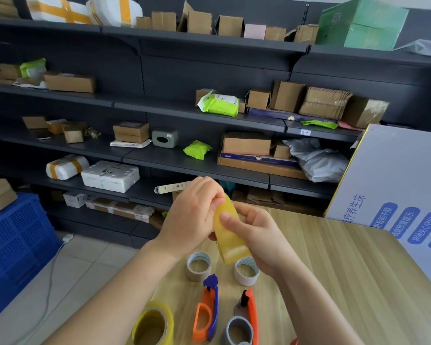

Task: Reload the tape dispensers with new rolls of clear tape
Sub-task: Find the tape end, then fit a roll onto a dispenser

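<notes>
Leftmost: crate (15,245), blue, on the floor beside the shelves (174,158) of parcels.
Spare roll (152,324), yellowish clear tape, flat on the counter (346,270) at its near edge.
Left grip (192,215), a bare hand: fingers curled, pinching the upper rim of the held roll.
Left core (199,266), pale, flat on the counter below that hand.
Blue-orange dispenser (208,312), lying on the counter between the spare roll and the orange dispenser.
Held roll (230,235), yellowish clear tape, seen edge-on, raised above the counter between both hands.
Orange dispenser (249,310), lying on the counter, a grey ring (238,331) at its near end.
Right core (246,271), white, flat on the counter just under the held roll.
Right grip (254,235), a bare hand: thumb pressed on the held roll's face, fingers curled behind it.
Board (396,195), white with blue labels, standing at the counter's right.
</notes>
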A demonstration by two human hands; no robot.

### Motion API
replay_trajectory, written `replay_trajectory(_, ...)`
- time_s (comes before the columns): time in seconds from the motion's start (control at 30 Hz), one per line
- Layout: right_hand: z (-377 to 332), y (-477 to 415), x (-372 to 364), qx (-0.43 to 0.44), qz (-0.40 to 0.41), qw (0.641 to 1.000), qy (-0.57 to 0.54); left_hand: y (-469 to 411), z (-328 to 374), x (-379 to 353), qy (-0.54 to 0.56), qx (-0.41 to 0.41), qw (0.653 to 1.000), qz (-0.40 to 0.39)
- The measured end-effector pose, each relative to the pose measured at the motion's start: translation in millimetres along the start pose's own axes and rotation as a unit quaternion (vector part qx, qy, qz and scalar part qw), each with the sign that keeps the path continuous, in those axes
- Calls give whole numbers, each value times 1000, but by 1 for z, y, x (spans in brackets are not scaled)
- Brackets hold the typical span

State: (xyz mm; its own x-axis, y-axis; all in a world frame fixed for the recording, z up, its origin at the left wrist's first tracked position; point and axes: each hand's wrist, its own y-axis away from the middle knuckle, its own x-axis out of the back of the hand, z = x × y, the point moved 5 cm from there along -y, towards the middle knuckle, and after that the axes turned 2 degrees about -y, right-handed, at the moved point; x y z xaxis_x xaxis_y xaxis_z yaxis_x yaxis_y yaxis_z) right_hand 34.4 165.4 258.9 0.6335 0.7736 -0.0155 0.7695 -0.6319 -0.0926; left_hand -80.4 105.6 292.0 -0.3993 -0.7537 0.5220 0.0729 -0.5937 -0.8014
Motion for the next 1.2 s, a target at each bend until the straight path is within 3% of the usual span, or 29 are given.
replay_trajectory(0.23, 11, 1, 5, -19, -46, 998, 49, 1, -12, 4, 1, 49, 998, 44)
replay_trajectory(0.57, 21, -9, 6, -41, 46, 991, 119, 15, -29, 1, 108, 200, 974, 20)
replay_trajectory(0.67, 25, -11, 6, -41, 76, 969, 232, 20, -35, 1, 148, 264, 953, 31)
replay_trajectory(0.77, 39, -13, 12, -61, 89, 956, 274, 20, -34, -4, 207, 296, 932, -22)
replay_trajectory(0.87, 57, -9, 18, -105, 39, 968, 223, 24, -46, -12, 308, 357, 876, -99)
replay_trajectory(1.0, 75, 0, 16, -163, -32, 942, 292, 41, -54, -23, 369, 404, 814, -193)
replay_trajectory(1.2, 108, 12, 27, -178, 8, 943, 280, 71, -59, -42, 351, 407, 812, -230)
